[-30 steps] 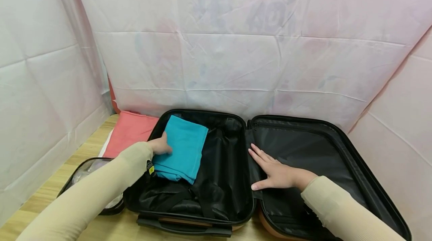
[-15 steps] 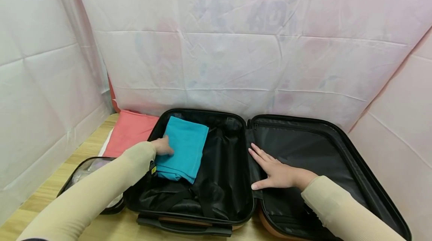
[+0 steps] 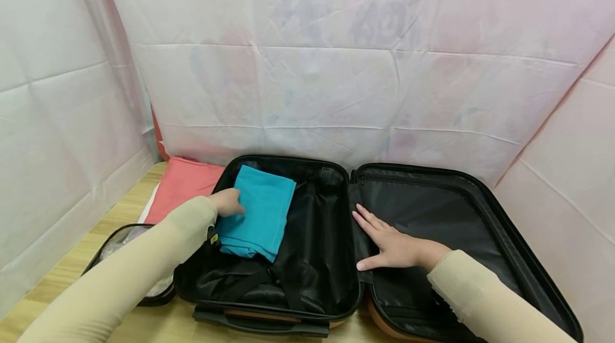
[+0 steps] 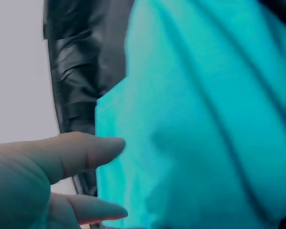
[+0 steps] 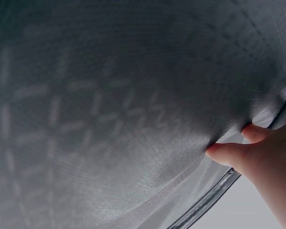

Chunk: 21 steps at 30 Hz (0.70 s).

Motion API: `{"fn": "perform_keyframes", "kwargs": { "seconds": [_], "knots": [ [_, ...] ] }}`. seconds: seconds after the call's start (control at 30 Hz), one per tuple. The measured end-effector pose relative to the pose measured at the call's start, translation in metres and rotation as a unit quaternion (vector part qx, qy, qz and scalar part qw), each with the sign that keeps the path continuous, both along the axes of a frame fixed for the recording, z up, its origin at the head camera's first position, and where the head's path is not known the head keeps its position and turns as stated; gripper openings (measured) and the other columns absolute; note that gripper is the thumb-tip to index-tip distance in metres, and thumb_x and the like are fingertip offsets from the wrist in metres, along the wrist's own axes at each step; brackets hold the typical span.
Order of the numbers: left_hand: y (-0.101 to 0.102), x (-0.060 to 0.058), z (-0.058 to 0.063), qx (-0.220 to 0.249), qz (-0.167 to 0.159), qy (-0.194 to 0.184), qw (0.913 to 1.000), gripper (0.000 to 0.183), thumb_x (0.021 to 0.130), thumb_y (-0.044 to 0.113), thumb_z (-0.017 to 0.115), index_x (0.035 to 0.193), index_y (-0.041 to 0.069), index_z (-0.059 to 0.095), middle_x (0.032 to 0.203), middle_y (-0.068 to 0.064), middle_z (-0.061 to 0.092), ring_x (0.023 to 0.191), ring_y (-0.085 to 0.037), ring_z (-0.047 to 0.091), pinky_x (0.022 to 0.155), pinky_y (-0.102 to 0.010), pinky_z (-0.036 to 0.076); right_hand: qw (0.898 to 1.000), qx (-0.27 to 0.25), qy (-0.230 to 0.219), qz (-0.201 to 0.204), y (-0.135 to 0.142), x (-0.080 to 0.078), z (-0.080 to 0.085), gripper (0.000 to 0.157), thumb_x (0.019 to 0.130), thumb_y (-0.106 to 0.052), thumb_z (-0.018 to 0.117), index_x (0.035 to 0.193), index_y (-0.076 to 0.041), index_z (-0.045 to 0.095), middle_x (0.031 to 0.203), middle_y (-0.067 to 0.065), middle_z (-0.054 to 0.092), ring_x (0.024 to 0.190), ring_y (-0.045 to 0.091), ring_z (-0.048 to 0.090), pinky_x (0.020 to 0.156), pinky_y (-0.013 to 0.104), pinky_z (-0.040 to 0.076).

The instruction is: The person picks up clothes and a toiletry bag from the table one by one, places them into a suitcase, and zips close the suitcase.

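Observation:
A folded teal cloth garment (image 3: pixel 261 212) lies in the left half of an open black-lined suitcase (image 3: pixel 317 257), toward that half's left side. My left hand (image 3: pixel 227 202) is at the garment's left edge. In the left wrist view the thumb (image 4: pixel 97 151) and a finger stretch toward the teal fabric, apart from each other, with their tips right at its edge. Farther right, my right hand (image 3: pixel 396 244) rests with spread fingers on the dark lining (image 5: pixel 109 157) of the other half, beside the hinge. Only two of its fingertips show in the right wrist view.
A coral-pink folded cloth (image 3: pixel 189 185) lies left of the suitcase on the wood-look surface (image 3: pixel 158 327). Partly under my left forearm is a clear pouch with black edging (image 3: pixel 165 297). Pale hanging sheets (image 3: pixel 326 87) stand close behind and at both sides.
My left hand went slightly right, then slightly back left, staying at the garment's left edge. The garment and my right hand stay where they were.

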<state>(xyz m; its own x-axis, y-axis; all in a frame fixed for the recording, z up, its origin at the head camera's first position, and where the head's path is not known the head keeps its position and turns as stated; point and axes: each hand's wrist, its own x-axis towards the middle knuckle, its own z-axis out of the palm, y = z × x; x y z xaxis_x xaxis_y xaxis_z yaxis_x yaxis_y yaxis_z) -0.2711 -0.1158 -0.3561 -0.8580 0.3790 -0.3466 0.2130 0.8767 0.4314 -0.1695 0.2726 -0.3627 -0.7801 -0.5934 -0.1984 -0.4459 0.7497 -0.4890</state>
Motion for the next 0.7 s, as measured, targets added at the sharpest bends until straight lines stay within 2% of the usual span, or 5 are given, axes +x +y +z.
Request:
{"fn": "perform_keyframes", "kwargs": {
  "seconds": [0.13,0.47,0.6,0.7],
  "knots": [
    [-0.0028,-0.0010,0.0043,0.002,-0.005,-0.011,0.9999,0.060,0.092,0.015,0.053,0.137,-0.016,0.029,0.141,-0.033,0.030,0.128,-0.045,0.032,0.101,-0.051,0.032,1.000,-0.002,-0.003,-0.001,-0.0004,-0.0002,0.0016,0.100,0.084,-0.051,0.062,0.150,-0.006,0.001,0.154,0.013,-0.013,0.138,0.042,-0.001,0.100,0.069,0.008],
    [-0.0054,-0.0010,-0.0028,-0.007,-0.007,-0.044,0.9990,0.060,0.092,0.022,0.055,0.135,-0.015,0.035,0.139,-0.032,0.033,0.125,-0.043,0.036,0.098,-0.048,0.036,1.000,0.000,-0.006,0.001,-0.0009,0.0000,0.0039,0.101,0.084,-0.051,0.062,0.150,-0.005,0.002,0.154,0.014,-0.013,0.138,0.041,-0.001,0.100,0.068,0.009],
    [-0.0058,-0.0011,-0.0037,0.009,0.008,-0.059,0.9982,0.060,0.093,0.020,0.054,0.136,-0.014,0.033,0.139,-0.031,0.032,0.110,-0.036,0.047,0.084,-0.042,0.043,1.000,0.000,-0.008,0.000,-0.0013,-0.0002,0.0047,0.100,0.084,-0.051,0.062,0.150,-0.006,0.001,0.154,0.014,-0.013,0.138,0.041,-0.001,0.100,0.069,0.009],
    [-0.0053,-0.0006,-0.0038,0.032,0.027,-0.078,0.9961,0.060,0.093,0.018,0.053,0.138,-0.013,0.029,0.140,-0.032,0.029,0.099,-0.031,0.050,0.073,-0.037,0.043,1.000,0.000,-0.011,-0.001,-0.0014,-0.0004,0.0054,0.100,0.084,-0.051,0.062,0.150,-0.006,0.001,0.154,0.014,-0.013,0.138,0.042,-0.001,0.100,0.069,0.009]
  ]
}}
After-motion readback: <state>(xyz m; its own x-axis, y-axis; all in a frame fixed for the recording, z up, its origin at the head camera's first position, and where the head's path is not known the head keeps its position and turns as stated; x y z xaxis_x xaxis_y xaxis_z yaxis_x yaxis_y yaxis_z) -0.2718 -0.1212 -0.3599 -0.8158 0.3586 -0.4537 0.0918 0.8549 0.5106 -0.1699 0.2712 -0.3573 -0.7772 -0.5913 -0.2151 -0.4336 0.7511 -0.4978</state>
